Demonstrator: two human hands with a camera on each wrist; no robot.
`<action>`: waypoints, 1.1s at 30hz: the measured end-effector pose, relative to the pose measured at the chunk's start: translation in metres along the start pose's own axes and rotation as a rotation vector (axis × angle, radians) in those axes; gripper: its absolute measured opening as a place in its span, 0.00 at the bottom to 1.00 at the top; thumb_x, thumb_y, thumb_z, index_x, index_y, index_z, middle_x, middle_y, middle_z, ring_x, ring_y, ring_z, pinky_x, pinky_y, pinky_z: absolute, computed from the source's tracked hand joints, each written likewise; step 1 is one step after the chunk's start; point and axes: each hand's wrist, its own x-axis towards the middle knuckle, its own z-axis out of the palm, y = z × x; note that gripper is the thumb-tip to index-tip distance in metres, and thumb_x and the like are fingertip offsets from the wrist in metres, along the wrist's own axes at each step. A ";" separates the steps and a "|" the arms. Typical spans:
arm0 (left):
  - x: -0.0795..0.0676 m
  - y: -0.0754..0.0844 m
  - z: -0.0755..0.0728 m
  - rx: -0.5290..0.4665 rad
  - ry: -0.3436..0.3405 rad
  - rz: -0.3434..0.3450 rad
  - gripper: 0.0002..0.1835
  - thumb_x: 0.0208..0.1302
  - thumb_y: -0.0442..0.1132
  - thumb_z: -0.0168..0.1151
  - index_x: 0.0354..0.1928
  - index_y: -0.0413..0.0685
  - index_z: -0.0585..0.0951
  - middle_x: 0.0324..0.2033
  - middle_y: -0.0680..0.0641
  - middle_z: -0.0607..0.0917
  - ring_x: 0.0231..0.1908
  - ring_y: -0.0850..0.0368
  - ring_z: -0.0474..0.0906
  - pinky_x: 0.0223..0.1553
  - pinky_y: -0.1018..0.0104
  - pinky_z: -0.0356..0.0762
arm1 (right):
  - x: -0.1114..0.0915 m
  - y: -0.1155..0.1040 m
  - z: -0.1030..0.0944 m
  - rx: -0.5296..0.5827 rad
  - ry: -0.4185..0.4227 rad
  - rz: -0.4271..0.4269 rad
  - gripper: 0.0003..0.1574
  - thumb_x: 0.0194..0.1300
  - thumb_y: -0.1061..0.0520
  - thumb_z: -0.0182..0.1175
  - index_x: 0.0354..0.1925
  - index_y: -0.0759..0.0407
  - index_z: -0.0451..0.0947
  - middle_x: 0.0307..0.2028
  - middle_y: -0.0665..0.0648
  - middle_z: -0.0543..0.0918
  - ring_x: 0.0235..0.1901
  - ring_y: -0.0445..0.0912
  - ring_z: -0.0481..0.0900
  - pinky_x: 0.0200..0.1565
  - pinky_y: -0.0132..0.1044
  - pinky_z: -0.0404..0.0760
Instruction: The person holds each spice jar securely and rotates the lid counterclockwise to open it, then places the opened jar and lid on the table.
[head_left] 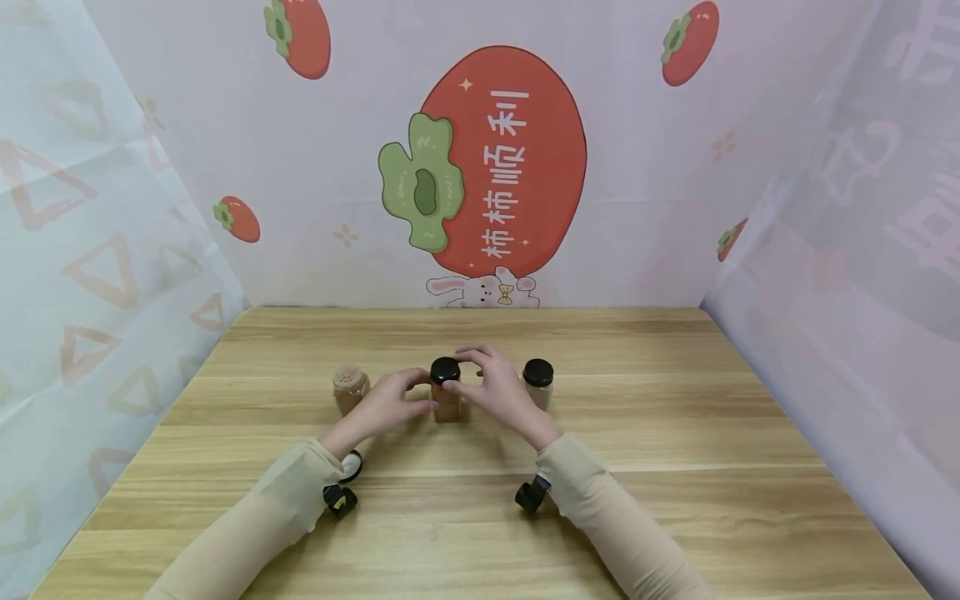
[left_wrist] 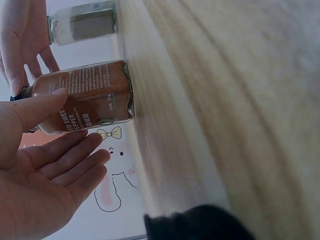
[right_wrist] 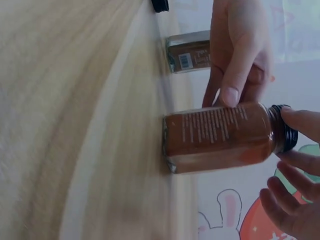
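Note:
A glass spice jar of red-brown powder [head_left: 447, 407] stands upright mid-table, its black cap [head_left: 445, 369] on. Its label in the left wrist view partly reads "SWEE" and "EPPER". My left hand [head_left: 392, 402] holds the jar's body from the left, thumb on the near face and fingers behind. From the right, my right hand [head_left: 501, 390] pinches the cap between thumb and fingers; its other fingers are spread apart in the right wrist view. Just beyond the left hand is a second jar [head_left: 350, 392] with a pale perforated top and no black cap.
A third jar with a black cap [head_left: 538, 372] stands behind the right hand; greyish contents show in the left wrist view. Beside the left cuff lies a round black-rimmed piece with a pale inside [head_left: 351, 466], seemingly a cap. Printed cloth walls [head_left: 637, 208] border the wooden table [head_left: 450, 533].

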 end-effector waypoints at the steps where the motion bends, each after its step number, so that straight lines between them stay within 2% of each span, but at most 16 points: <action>1: 0.000 0.000 0.000 0.000 0.000 0.000 0.23 0.58 0.41 0.67 0.54 0.41 0.77 0.52 0.43 0.82 0.57 0.43 0.75 0.60 0.46 0.71 | 0.001 0.001 -0.001 0.012 -0.026 -0.006 0.28 0.58 0.47 0.66 0.54 0.58 0.77 0.55 0.55 0.76 0.54 0.48 0.75 0.48 0.42 0.82; 8: -0.001 -0.001 0.000 -0.001 0.005 0.002 0.22 0.58 0.41 0.67 0.54 0.41 0.78 0.52 0.43 0.82 0.56 0.43 0.75 0.60 0.46 0.71 | 0.007 0.004 -0.010 0.057 -0.168 -0.042 0.28 0.63 0.50 0.62 0.58 0.60 0.73 0.59 0.58 0.71 0.59 0.51 0.71 0.53 0.47 0.79; 18: 0.000 -0.003 0.001 -0.006 0.007 0.007 0.22 0.58 0.41 0.67 0.54 0.41 0.78 0.52 0.42 0.82 0.56 0.43 0.75 0.60 0.45 0.71 | 0.008 0.009 -0.012 0.053 -0.202 -0.060 0.27 0.64 0.50 0.61 0.59 0.58 0.73 0.59 0.58 0.70 0.59 0.52 0.71 0.55 0.49 0.78; 25: 0.000 -0.002 0.001 -0.011 0.007 0.011 0.22 0.58 0.40 0.67 0.54 0.41 0.78 0.52 0.42 0.82 0.57 0.42 0.75 0.60 0.45 0.70 | 0.003 0.008 -0.007 0.048 -0.149 0.003 0.28 0.63 0.46 0.62 0.59 0.53 0.72 0.57 0.54 0.73 0.57 0.49 0.72 0.52 0.44 0.79; 30: 0.001 -0.003 0.001 -0.020 0.007 0.015 0.22 0.58 0.39 0.67 0.54 0.41 0.78 0.52 0.42 0.82 0.57 0.43 0.75 0.60 0.45 0.70 | -0.003 0.004 -0.002 0.004 -0.045 0.040 0.29 0.61 0.43 0.62 0.58 0.52 0.73 0.54 0.53 0.75 0.54 0.49 0.75 0.47 0.38 0.80; 33: 0.001 -0.003 0.001 -0.015 0.009 0.016 0.22 0.58 0.39 0.67 0.54 0.41 0.78 0.52 0.42 0.82 0.56 0.44 0.75 0.60 0.46 0.71 | -0.006 0.000 0.000 0.008 0.027 0.044 0.27 0.60 0.44 0.64 0.54 0.54 0.76 0.52 0.55 0.76 0.51 0.50 0.76 0.43 0.38 0.79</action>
